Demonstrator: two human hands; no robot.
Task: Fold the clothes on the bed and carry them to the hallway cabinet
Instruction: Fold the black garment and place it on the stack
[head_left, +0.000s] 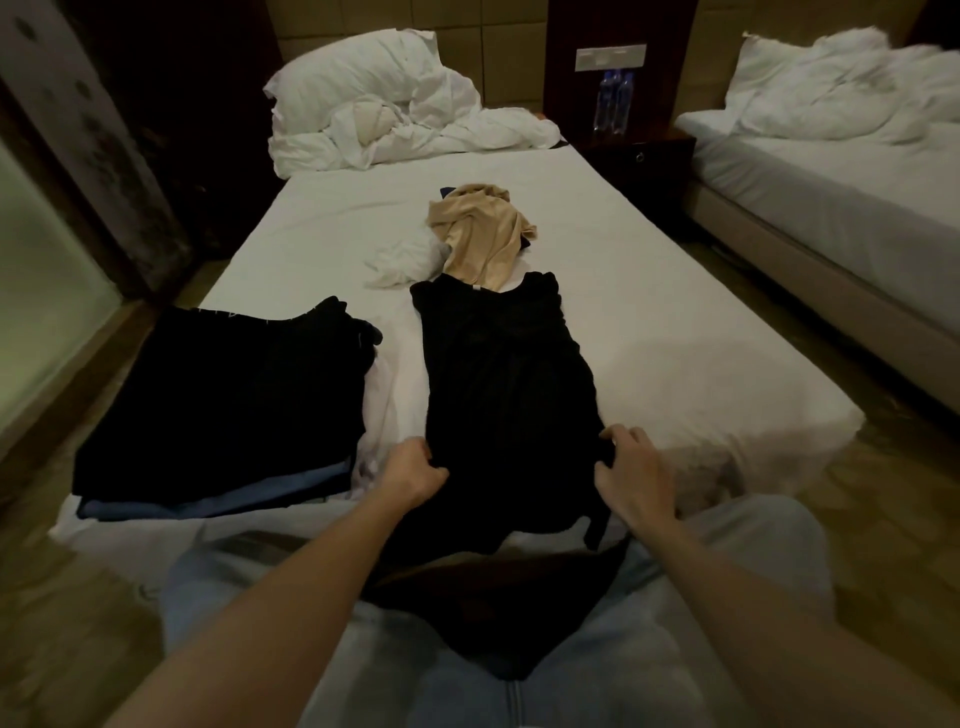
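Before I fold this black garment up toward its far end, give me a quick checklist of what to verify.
1. Left hand grips the near left edge of the black garment: ok.
2. Right hand grips the near right edge: ok.
3. Garment lies flat: mostly ok; its near end hangs off the bed.
4. Far end free: not ok, it touches the beige garment.
5. Folded stack sits apart on the left: ok.
6. White garment unfolded: not ok.

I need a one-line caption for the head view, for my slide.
Both hands, left hand and right hand, grip a black garment beside a folded stack.
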